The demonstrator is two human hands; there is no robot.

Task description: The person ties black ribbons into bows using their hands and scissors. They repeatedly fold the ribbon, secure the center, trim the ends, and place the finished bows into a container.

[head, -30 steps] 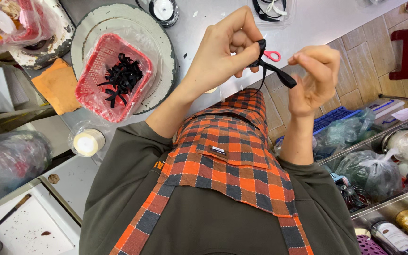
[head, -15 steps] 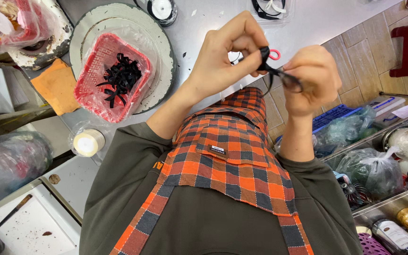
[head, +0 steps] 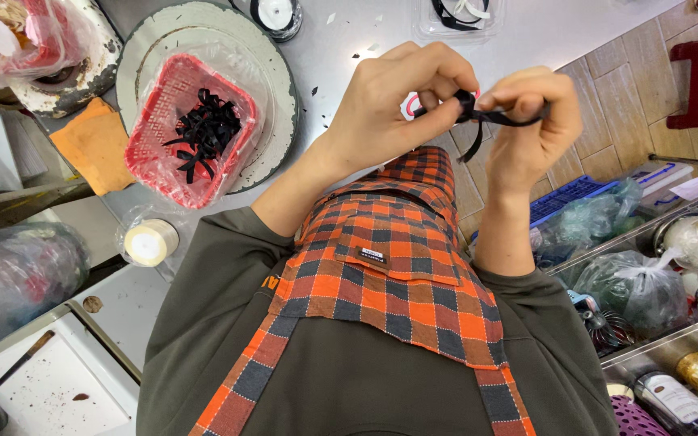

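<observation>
— What is sitting closest to the camera?

— The person's chest is filling the lower view: an orange and grey plaid apron (head: 381, 266) is lying over a dark olive shirt (head: 228, 323). Both forearms are rising from it toward the steel table (head: 341, 48).

— And the hands?

— The left hand (head: 389, 113) is curling closed, thumb and forefinger pinching a knot in a black ribbon (head: 486, 117). The right hand (head: 531, 121) is also gripping that ribbon, its fingers wrapping over a flat length that is stretching across to the left hand. A short tail is dangling below the knot. The two hands are almost touching, held in the air above the table edge.

— What is lying beyond them?

— Just behind the hands, a pair of scissors with red handles (head: 410, 105) is peeking out, mostly hidden. Off to the side, a red plastic basket (head: 155, 153) is resting on a round white board (head: 276, 89), holding a heap of black ribbon bows (head: 203, 133). A small ribbon roll (head: 149, 242) is lying nearer, wrapped in clear film. At the far edge, a clear tray (head: 458, 16) is holding more ribbon.
</observation>
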